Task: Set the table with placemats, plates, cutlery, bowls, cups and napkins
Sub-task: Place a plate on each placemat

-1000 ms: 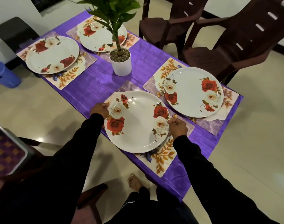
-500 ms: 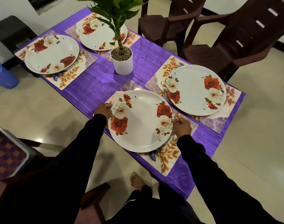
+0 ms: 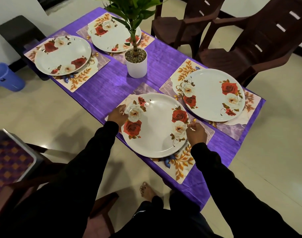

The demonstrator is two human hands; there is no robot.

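I've got both hands on the near rose-print plate [image 3: 155, 125], lower centre of frame, sitting on its placemat [image 3: 180, 166] on the purple-clothed bench [image 3: 102, 90]: left hand [image 3: 116, 115] fingers curled on the plate's left rim, right hand [image 3: 196, 133] fingers pinching its right rim. Three more plates on placemats: one right of centre [image 3: 213, 95], two upper left [image 3: 62, 54] [image 3: 112, 37]. White potted plant [image 3: 136, 63] stands mid-bench between them; brown chairs [image 3: 250, 40] upper right.
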